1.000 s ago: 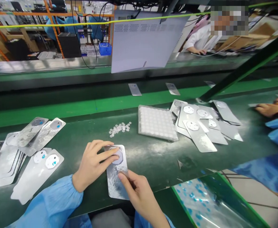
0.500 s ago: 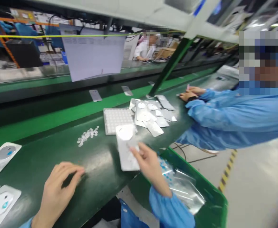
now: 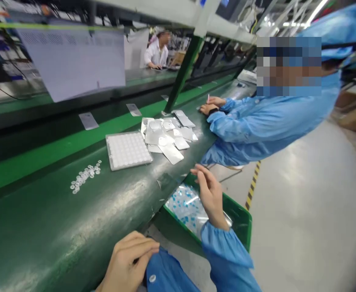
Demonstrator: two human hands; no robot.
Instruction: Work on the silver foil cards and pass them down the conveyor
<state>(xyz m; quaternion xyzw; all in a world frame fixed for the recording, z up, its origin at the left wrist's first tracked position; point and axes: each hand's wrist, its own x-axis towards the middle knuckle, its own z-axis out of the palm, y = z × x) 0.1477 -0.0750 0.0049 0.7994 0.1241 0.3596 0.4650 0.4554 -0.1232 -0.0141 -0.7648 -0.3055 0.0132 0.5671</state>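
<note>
Right hand (image 3: pixel 210 194) hangs over the green plastic bin (image 3: pixel 241 215) holding clear film with blue spots (image 3: pixel 185 202); left hand (image 3: pixel 132 259) is by the near edge of the dark green desk (image 3: pixel 126 198). Fingers bent on both; can't tell if either set of 2 pinches anything. Silver-grey rectangular flat plates (image 3: pixel 171 154) sit in a skewed overlapping pile right of the clear square tray with white round cells (image 3: pixel 129 150). Risks: loose stacking could let plates slide or scratch if bumped; a sweeping cuff could scatter the small white rings (image 3: pixel 86 176).
</note>
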